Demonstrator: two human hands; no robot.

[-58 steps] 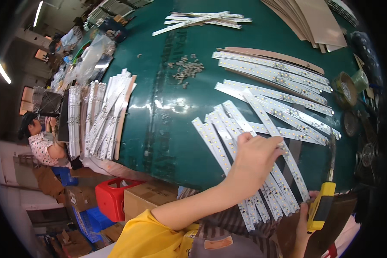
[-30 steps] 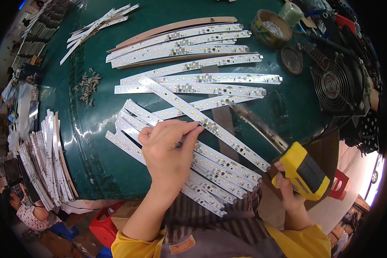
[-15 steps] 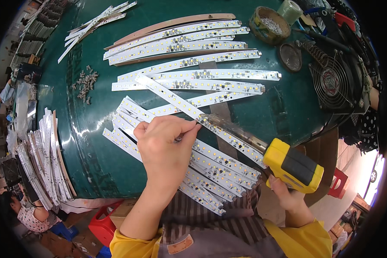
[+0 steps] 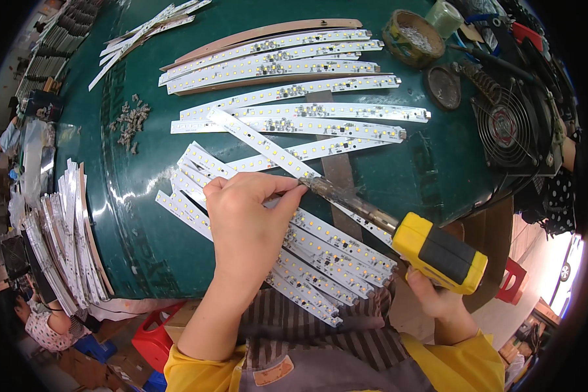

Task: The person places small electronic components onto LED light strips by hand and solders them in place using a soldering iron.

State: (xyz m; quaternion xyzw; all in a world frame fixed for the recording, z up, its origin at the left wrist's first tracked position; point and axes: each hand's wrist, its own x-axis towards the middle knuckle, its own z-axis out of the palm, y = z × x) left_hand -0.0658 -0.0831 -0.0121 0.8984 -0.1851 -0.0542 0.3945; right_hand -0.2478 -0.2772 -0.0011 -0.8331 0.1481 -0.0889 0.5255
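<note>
My left hand [image 4: 251, 225] rests on a fan of white light strips [image 4: 333, 251] at the near edge of the green table [image 4: 144, 215], its fingertips pinched at a point on one long diagonal strip [image 4: 255, 140]. My right hand [image 4: 438, 297] grips a yellow and black soldering iron [image 4: 438, 251]. The iron's metal tip [image 4: 310, 185] touches the strip right beside my left fingertips. Whether the left fingers pinch something small I cannot tell.
More light strips [image 4: 287, 111] lie in rows across the table's far side, some on brown boards. A pile of small parts [image 4: 129, 121] sits left. A tape roll [image 4: 413, 38] and a black fan [image 4: 513, 124] stand right. Stacked strips [image 4: 65, 235] hang off left, above a seated person [image 4: 36, 320].
My view swung from the table's left part to the strips in front of me. My right hand brought the soldering iron up and left until its tip reached my left fingertips.
</note>
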